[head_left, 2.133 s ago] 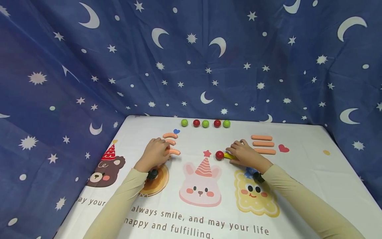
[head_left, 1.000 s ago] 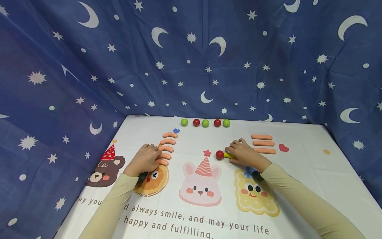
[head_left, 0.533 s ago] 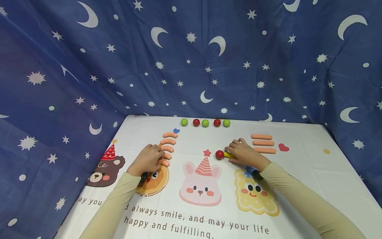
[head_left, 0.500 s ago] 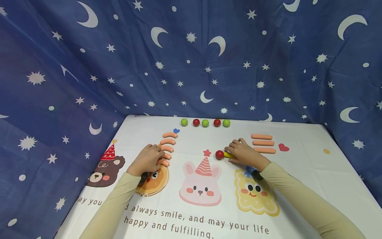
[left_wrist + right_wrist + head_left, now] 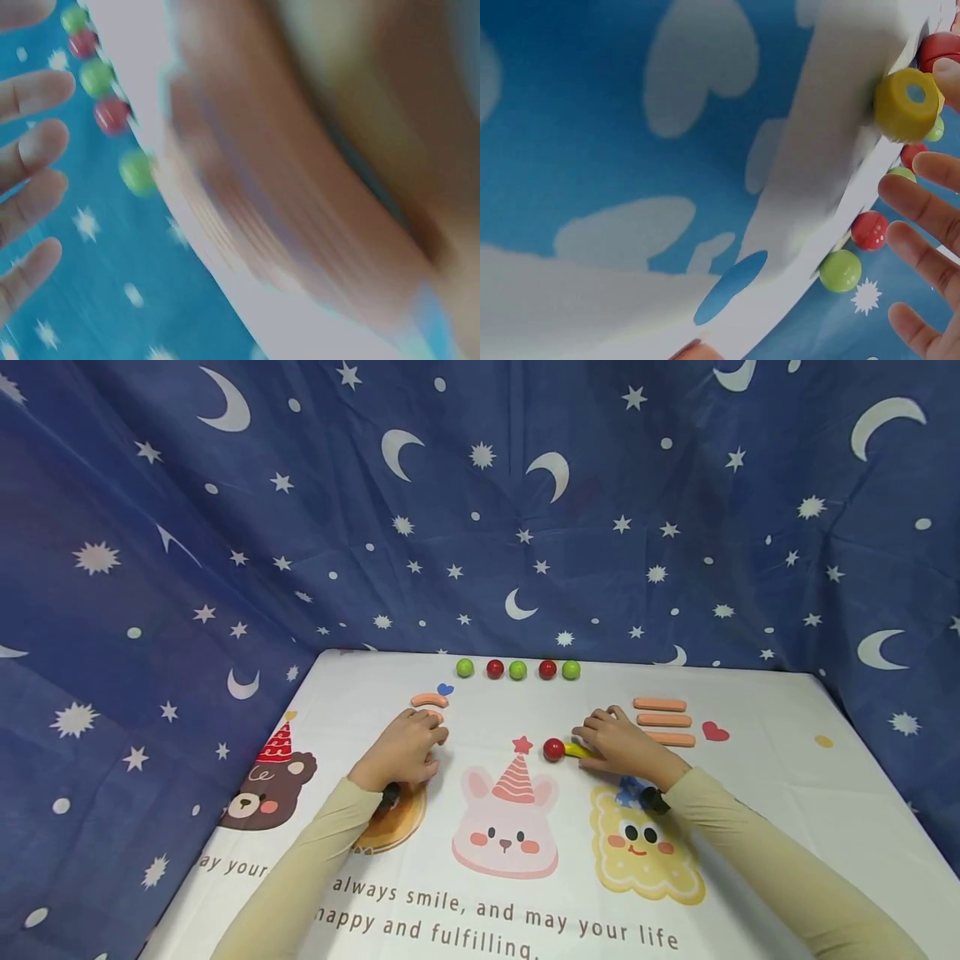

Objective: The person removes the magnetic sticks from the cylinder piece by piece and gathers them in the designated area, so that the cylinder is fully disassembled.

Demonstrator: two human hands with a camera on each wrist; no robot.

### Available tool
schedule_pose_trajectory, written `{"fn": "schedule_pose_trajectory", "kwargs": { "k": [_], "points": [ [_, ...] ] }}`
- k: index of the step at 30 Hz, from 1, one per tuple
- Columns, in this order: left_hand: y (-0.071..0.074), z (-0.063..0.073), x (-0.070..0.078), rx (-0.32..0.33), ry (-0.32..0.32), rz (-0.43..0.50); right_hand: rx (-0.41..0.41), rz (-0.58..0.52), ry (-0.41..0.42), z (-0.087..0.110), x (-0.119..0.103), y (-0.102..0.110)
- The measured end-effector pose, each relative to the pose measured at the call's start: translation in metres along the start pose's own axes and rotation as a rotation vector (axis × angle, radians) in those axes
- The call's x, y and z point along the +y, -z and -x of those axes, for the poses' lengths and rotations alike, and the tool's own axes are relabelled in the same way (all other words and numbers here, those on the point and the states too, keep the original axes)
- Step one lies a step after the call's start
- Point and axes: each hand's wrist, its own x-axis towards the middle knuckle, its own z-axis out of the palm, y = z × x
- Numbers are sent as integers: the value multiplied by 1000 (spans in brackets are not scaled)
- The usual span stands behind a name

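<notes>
In the head view my left hand (image 5: 403, 747) is over the left row of curved sausage-like pieces (image 5: 430, 700), hiding most of them. The left wrist view shows its fingertips (image 5: 37, 146) spread apart, holding nothing visible; a large brownish shape there is too blurred to identify. My right hand (image 5: 624, 747) rests by a red ball (image 5: 554, 749) with a yellow curved piece (image 5: 576, 750) against it. In the right wrist view its fingers are spread, and the thumb (image 5: 946, 75) overlaps the round end of the yellow piece (image 5: 906, 105); whether they touch I cannot tell.
Along the back of the printed white cloth (image 5: 757, 793) sits a row of green balls (image 5: 517, 670) and red balls (image 5: 547, 670). Straight sausage-like pieces (image 5: 663, 721) lie stacked in parallel behind the right hand. A blue starry curtain (image 5: 480, 510) rises behind the table.
My left hand has moved right and slightly up from the left side of the curved pieces, now covering several that showed half a second ago. The right hand stays nearly still.
</notes>
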Motion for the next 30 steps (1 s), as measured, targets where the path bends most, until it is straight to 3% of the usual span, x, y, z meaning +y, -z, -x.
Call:
{"fn": "schedule_pose_trajectory", "kwargs": {
  "k": [8,14,21,30],
  "points": [
    [-12,-66,51,-112,-77,-50,42,-22,40,2,0,-4],
    [-21,-102,74,-149,-98,-79,57,-15,42,0,-1,-7],
    [-29,-119,91,-158,-181,-76,88,-42,63,-5,-2,-8],
    [-31,-121,110,-157,-304,-53,80,-64,57,-12,-3,-11]
  ]
}}
